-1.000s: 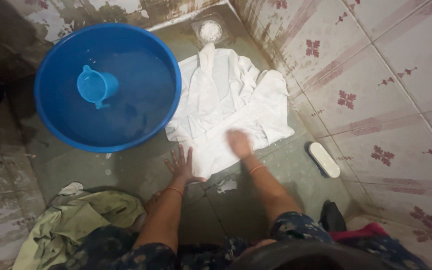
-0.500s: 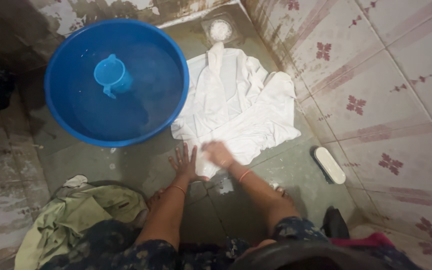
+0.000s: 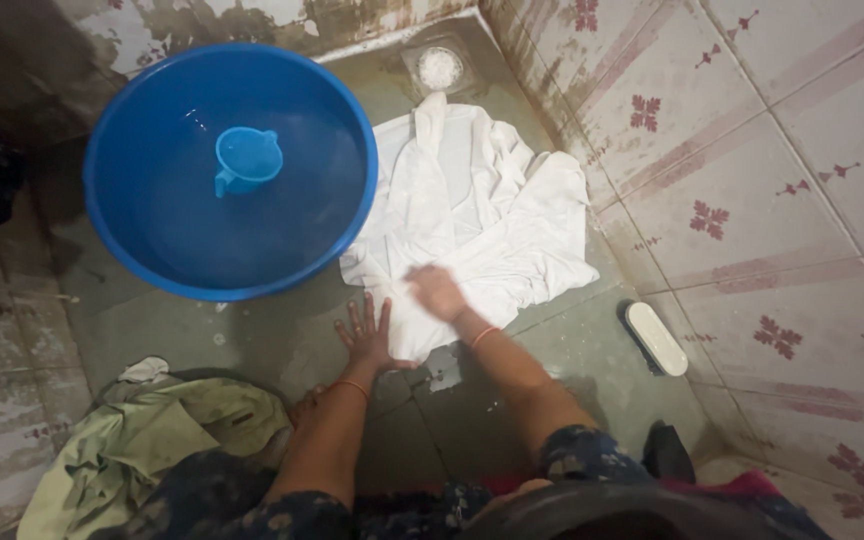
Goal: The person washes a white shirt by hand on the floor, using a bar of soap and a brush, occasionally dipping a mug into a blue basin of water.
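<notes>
A wet white garment (image 3: pixel 482 215) lies spread on the grey floor beside a big blue basin. My left hand (image 3: pixel 364 333) is pressed flat, fingers spread, on the floor at the garment's near edge. My right hand (image 3: pixel 436 292) rests on the garment's lower part, blurred with motion, fingers curled against the cloth. Whether it holds anything I cannot tell.
The blue basin (image 3: pixel 122 250) holds water with a light blue mug (image 3: pixel 246 160) floating in it. A white scrubbing brush (image 3: pixel 654 338) lies by the tiled wall at right. A floor drain (image 3: pixel 440 68) sits in the far corner. Greenish clothes (image 3: pixel 152 435) are piled near left.
My right hand has slid left across the garment's lower part. The mug has drifted right in the basin. My left hand stays flat on the floor.
</notes>
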